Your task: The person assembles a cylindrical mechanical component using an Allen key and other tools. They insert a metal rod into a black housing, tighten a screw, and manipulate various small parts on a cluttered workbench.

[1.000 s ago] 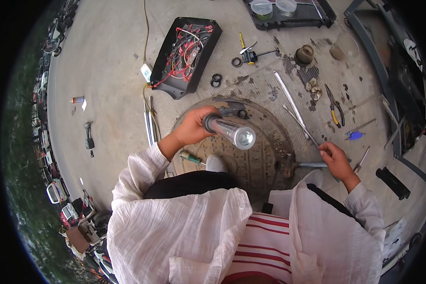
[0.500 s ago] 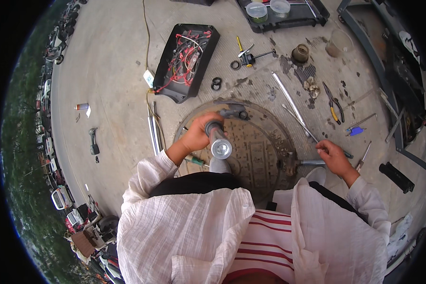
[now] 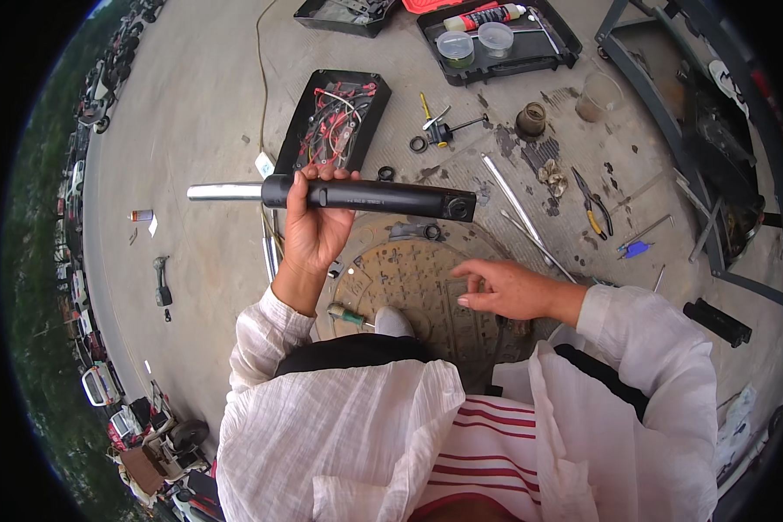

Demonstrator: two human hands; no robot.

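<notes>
My left hand [image 3: 316, 235] is closed round a telescopic fork leg [image 3: 400, 198], a black tube with a bright chrome tube out of its left end. It lies nearly level across my view, above the ground, its black end with a round hole to the right. Below that end my right hand [image 3: 518, 290] hovers with fingers partly apart, holding nothing I can see. Under both hands is a round patterned manhole cover [image 3: 383, 270], with a green-handled screwdriver [image 3: 348, 315] on it by my shoe. To the right lie a chrome tube [image 3: 513, 198] and a thin rod [image 3: 535, 240].
Ahead stand a black bin of wires [image 3: 370, 117] and an open toolbox [image 3: 557, 65] holding lidded tubs. Yellow-handled pliers [image 3: 593, 209], a brown cup [image 3: 531, 120] and a black tube [image 3: 718, 322] are on the right, beside a metal frame [image 3: 739, 278]. Rings lie about.
My left hand has raised the fork leg and swung it from end-on to crosswise. My right hand has let go of the thin rod and moved left, nearer the fork leg.
</notes>
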